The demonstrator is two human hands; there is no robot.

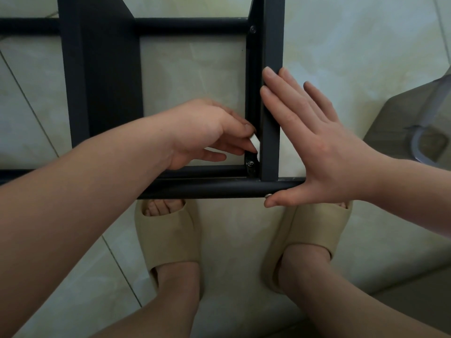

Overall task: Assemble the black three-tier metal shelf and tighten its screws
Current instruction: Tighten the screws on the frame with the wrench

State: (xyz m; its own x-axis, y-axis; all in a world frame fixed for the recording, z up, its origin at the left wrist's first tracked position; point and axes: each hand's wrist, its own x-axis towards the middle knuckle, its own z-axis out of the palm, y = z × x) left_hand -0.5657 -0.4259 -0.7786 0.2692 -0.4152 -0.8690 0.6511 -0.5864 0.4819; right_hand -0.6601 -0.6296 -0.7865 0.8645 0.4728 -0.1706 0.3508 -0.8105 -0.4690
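My left hand (207, 132) pinches a white piece (255, 140) by the nut (250, 163); my right hand (324, 147) lies flat on the post (270, 147). Shallow pinch: the piece could drop.

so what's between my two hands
The shelf's black upright post stands between the left hand, pinching a white piece, and the flat right hand; head view.

Your forearms (73, 181) are bare, and your left hand (202, 132) and right hand (324, 147) show short, plain nails. On your feet are matching beige foam slides, left slide (168, 240) and right slide (314, 235) — thick-strapped, smooth, open at the toes.
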